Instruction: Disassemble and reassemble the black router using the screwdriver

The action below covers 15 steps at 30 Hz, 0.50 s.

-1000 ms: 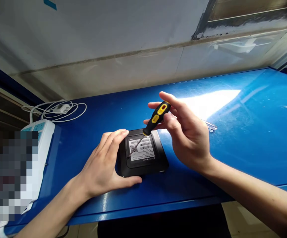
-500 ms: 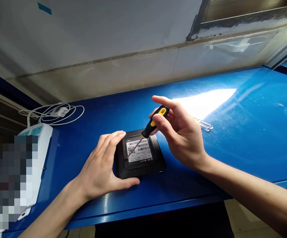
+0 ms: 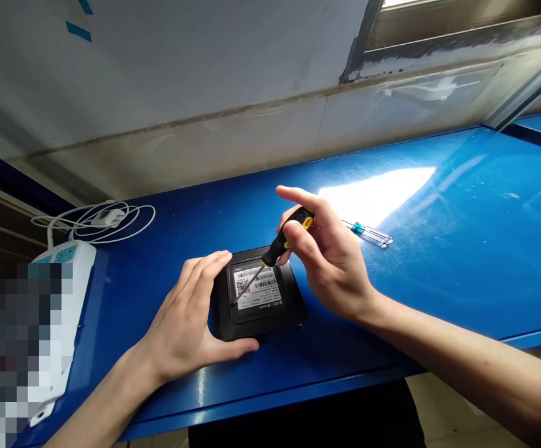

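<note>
A flat black electronic box [image 3: 293, 298] lies on the blue table, its printed white label [image 3: 265, 289] facing up. My left hand [image 3: 186, 311] grips the box's left side, fingers along the far corner and thumb at the near edge. Between the thumb and fingers of my right hand [image 3: 330, 255] is a screwdriver [image 3: 277, 247] with a black and yellow handle, index finger raised. The tool slants down to the left, and its tip meets the box near the label's lower left corner. Whether a screw sits under the tip I cannot make out.
Behind my right hand lies a second screwdriver [image 3: 375, 235] with a clear handle and teal collar. A white power strip [image 3: 81, 274] and a coiled white cable with plug [image 3: 111, 218] are at the left. A wall [image 3: 181, 137] borders the blue table's [image 3: 438, 274] far edge.
The view has shifted slightly, exposing more of the clear-handled screwdriver. My right hand has turned the black and yellow handle a little; the tip stays at the same spot on the box.
</note>
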Each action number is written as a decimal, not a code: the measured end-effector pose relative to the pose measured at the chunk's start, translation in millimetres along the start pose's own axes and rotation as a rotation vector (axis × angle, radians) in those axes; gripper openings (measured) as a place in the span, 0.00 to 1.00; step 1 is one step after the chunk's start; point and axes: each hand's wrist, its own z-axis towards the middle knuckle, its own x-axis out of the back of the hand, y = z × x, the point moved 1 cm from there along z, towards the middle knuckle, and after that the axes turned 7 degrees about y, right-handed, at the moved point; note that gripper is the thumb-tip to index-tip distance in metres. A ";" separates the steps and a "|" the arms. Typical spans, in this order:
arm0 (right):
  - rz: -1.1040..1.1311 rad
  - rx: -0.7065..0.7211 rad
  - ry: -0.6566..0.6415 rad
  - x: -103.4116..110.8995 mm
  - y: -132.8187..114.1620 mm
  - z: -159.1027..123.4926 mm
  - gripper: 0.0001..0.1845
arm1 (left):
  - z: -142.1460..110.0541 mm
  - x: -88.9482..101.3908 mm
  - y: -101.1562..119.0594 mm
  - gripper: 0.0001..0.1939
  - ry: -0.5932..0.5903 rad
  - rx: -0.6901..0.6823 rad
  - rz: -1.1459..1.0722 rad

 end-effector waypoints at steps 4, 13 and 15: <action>0.086 -0.017 -0.066 -0.4 -2.7 -1.5 0.24 | -1.6 -0.1 -0.1 0.58 0.011 -0.003 -0.003; 0.025 0.010 -0.062 0.1 -8.0 -0.4 0.20 | -0.8 0.8 0.9 0.58 0.003 -0.003 0.000; 0.075 -0.008 -0.096 -0.1 -8.1 -0.7 0.23 | -0.9 1.0 0.8 0.57 0.008 -0.006 -0.001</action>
